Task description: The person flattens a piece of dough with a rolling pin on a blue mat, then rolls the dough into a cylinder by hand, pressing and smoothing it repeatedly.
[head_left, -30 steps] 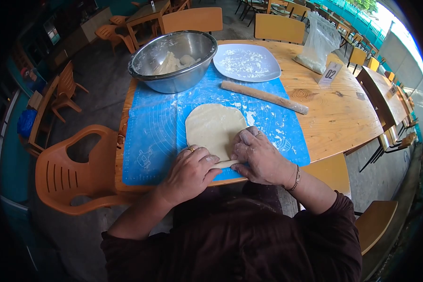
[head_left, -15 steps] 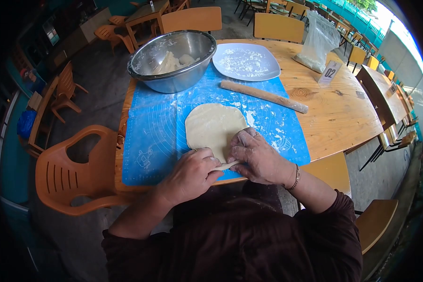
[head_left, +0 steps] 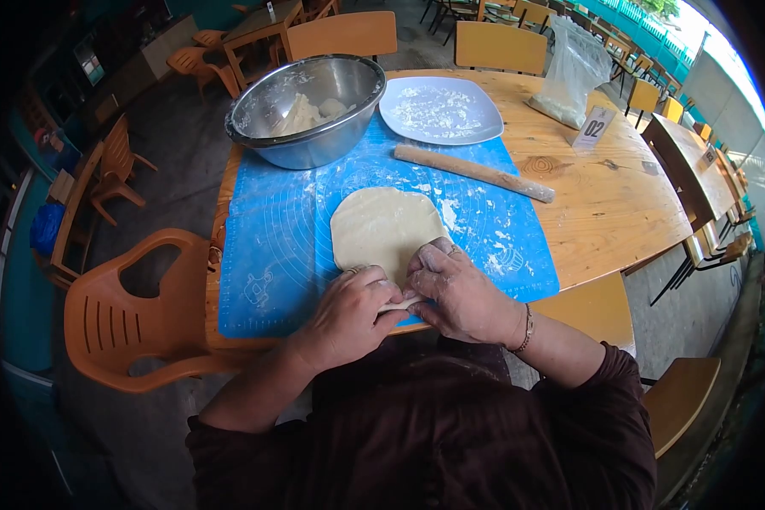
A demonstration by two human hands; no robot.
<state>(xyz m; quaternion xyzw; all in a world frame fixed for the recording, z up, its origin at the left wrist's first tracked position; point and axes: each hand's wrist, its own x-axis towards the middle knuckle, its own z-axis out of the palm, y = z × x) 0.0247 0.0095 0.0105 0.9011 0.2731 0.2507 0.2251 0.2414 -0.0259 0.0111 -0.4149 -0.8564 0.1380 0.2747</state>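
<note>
A flat sheet of pale dough [head_left: 384, 228] lies on the blue, flour-dusted mat [head_left: 268, 234]. Its near edge is folded into a thin roll between my hands. My left hand [head_left: 353, 308] pinches the left part of that edge, fingers on top and thumb at the near side. Close against it, my right hand [head_left: 461, 289], floury on the knuckles, grips the right part of the same edge. Beyond the sheet, a wooden rolling pin [head_left: 474, 173] rests slantwise across the mat and onto the table.
A steel bowl [head_left: 314, 155] with dough pieces [head_left: 300, 115] stands at the back left. Beside it is a white plate [head_left: 440, 110] dusted with flour. Farther right are a plastic bag [head_left: 569, 76] and a number 02 card [head_left: 594, 127]. An orange chair [head_left: 136, 306] stands at the left.
My right hand has shifted slightly left, closer to my left hand, and the rolled dough edge between them shows less. The whole view has moved a little.
</note>
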